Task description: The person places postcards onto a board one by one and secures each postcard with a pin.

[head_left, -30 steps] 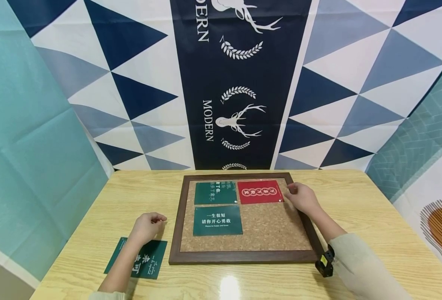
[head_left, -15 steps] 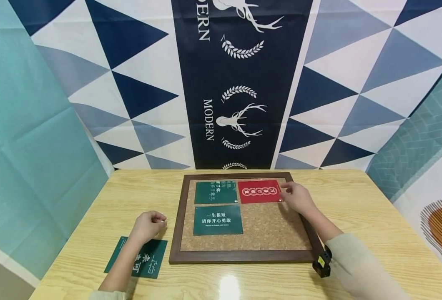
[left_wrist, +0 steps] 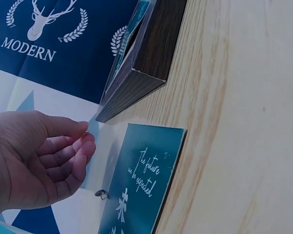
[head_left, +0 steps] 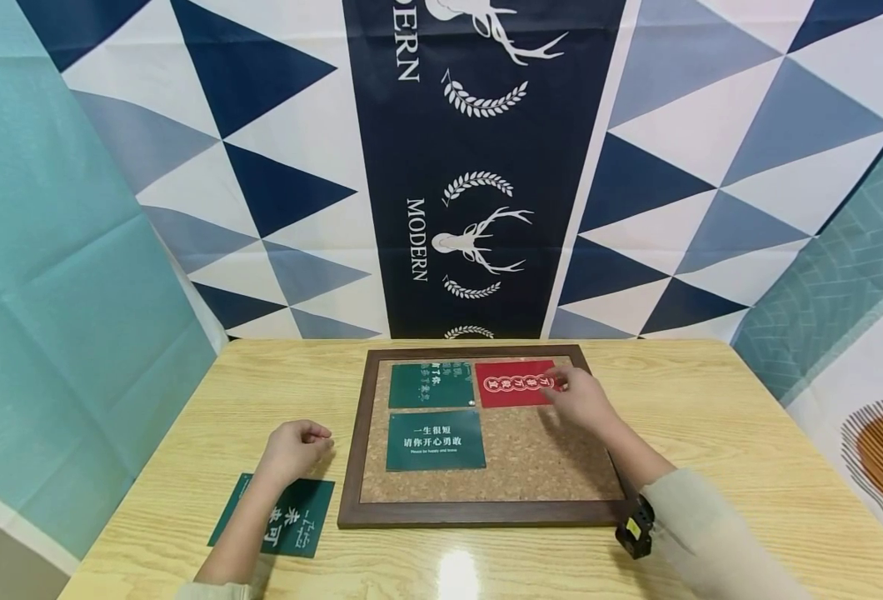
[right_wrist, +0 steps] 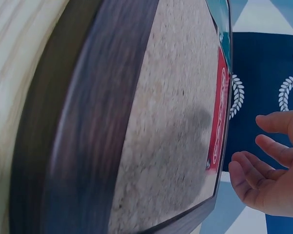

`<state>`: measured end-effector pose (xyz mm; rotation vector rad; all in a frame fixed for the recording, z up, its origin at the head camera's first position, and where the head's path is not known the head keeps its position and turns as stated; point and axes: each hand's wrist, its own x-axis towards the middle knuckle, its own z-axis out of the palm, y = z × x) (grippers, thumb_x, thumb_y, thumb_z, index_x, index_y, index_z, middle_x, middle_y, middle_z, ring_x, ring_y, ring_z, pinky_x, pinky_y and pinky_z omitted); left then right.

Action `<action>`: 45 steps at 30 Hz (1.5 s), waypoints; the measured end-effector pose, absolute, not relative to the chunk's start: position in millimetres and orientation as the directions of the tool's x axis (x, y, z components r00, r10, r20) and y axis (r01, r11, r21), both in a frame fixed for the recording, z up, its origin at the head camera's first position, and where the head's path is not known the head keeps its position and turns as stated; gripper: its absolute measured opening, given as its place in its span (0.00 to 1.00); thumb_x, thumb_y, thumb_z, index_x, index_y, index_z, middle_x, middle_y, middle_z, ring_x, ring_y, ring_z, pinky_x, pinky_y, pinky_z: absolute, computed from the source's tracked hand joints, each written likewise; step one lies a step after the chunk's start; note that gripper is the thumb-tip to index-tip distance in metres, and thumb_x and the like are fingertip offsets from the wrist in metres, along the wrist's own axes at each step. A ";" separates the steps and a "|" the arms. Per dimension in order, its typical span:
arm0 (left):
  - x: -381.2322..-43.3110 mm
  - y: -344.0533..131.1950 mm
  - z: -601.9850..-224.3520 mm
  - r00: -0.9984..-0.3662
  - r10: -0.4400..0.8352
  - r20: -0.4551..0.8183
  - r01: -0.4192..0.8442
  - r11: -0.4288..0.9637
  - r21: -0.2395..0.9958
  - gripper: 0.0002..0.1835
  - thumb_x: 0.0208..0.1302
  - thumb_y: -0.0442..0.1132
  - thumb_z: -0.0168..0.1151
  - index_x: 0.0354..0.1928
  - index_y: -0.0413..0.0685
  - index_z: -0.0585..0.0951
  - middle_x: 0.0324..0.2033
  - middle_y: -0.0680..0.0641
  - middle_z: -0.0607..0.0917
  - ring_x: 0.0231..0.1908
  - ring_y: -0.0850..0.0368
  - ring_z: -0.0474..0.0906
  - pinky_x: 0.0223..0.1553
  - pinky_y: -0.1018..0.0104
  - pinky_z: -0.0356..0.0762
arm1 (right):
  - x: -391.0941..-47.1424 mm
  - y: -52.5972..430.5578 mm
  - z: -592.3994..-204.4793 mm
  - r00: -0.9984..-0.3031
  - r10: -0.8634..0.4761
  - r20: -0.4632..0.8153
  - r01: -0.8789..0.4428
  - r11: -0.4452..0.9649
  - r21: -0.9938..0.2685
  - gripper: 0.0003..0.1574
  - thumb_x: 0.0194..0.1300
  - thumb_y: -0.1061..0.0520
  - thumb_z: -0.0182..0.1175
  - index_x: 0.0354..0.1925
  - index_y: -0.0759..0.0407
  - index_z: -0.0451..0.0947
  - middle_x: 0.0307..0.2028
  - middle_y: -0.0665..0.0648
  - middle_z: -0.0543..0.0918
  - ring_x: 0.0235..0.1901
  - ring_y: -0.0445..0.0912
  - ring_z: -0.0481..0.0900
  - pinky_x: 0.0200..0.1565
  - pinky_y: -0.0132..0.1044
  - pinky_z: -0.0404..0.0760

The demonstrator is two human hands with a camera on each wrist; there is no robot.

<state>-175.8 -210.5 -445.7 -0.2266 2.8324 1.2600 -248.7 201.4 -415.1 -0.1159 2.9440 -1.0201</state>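
Observation:
My right hand [head_left: 578,397] hovers over the right end of a red card [head_left: 503,384] on a framed cork board [head_left: 546,462]. In the right wrist view its fingers are apart, with nothing between them. Beside the board's left edge, my left hand [head_left: 291,454] is loosely curled, thumb against the index fingertip; I see nothing held there. A green card [head_left: 302,517] lies partly under the left forearm. Near that card, a small pin [left_wrist: 101,194] shows in the left wrist view; the head view hides it.
Two more green cards, an upper one [head_left: 421,387] and a lower one [head_left: 436,442], lie on the board's left half. The wooden table [head_left: 546,567] ends at a patterned cloth backdrop [head_left: 456,167]. A black device [head_left: 634,527] is on the right wrist.
My right hand has moved left from the board's right edge and now covers the red card's right end. The left hand and the cards stay put.

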 end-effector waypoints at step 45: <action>-177.0 -215.1 -440.8 -0.986 -0.162 0.032 -0.082 0.646 0.759 0.11 0.63 0.40 0.60 0.42 0.41 0.82 0.37 0.44 0.83 0.37 0.52 0.77 0.30 0.68 0.73 | -234.1 159.0 -411.4 -0.985 -0.174 -0.013 -0.127 0.764 -0.633 0.24 0.60 0.52 0.63 0.52 0.62 0.77 0.41 0.58 0.81 0.38 0.48 0.76 0.36 0.38 0.77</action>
